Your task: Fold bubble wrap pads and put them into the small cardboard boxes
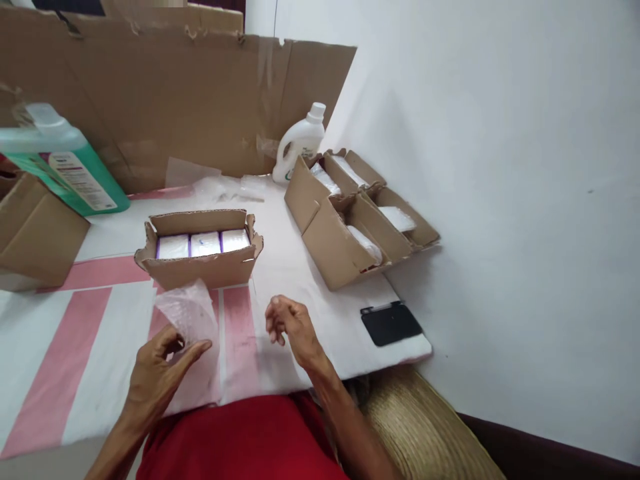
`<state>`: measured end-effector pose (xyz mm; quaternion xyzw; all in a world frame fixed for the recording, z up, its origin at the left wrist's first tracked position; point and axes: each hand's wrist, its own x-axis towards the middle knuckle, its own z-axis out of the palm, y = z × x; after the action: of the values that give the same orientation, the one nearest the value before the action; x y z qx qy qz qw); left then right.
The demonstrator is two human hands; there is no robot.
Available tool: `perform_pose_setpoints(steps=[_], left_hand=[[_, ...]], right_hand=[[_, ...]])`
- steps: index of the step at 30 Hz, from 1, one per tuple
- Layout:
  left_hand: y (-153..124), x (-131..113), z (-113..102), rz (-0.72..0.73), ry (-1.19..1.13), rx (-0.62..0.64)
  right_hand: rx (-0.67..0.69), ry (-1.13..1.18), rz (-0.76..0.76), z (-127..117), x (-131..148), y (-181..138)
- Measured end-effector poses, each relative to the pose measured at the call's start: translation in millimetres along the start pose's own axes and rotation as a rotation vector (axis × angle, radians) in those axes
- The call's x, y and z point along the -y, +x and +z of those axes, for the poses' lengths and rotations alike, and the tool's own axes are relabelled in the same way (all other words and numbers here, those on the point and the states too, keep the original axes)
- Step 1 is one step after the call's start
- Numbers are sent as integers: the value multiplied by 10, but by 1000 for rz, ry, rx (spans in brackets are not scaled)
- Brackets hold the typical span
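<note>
My left hand (163, 370) pinches the lower edge of a clear bubble-wrap bag (189, 313) that stands up from the table near the front edge. My right hand (286, 323) hovers just right of it with fingers curled loosely, holding nothing. Behind the bag sits a small open cardboard box (200, 268) with three white wrapped packs (204, 243) side by side inside.
The table cover (90, 327) is white with pink stripes. Open cardboard boxes (350, 230) with wrapped items stand at the right, a white bottle (300, 143) behind them. A green jug (65, 163) and a box (35, 233) are at the left. A black phone (391, 323) lies at the table's right corner.
</note>
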<state>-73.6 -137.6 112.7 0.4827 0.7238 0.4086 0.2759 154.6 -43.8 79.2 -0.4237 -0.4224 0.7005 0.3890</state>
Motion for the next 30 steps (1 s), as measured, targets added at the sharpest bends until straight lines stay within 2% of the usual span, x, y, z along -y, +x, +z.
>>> perform_pose_setpoints(steps=[2,4,6,8,10,13,16,19,22,25,27,30], left_hand=[[-67,0,107,15,16,-55],[-138,0,217,47,3,-47],[-194,1,288,66,-22,-3],[-226,9,288,25,-88,72],[-237,26,205,-102,-171,129],[-233,45,-22,-278,-235,40],[-218,19,-227,-353,-246,-32],[-177,17,-281,-392,-250,15],[-77,171,-185,-281,-138,2],[85,466,-37,3,136,-54],[207,649,49,150,256,-4],[400,778,172,264,320,123]], right_hand=[[137,-70,33,147,-16,-94],[230,-141,27,317,-59,-166],[243,-195,-23,458,-123,-199],[238,-171,-62,522,-186,-197],[213,-94,-66,493,-216,-178],[141,14,-34,321,-146,-140],[161,84,28,110,29,-93],[218,25,68,-41,146,-37],[211,-112,66,-102,41,-13],[112,-276,60,-97,-266,-99],[69,-319,94,-78,-491,-235],[22,-328,147,-59,-721,-516]])
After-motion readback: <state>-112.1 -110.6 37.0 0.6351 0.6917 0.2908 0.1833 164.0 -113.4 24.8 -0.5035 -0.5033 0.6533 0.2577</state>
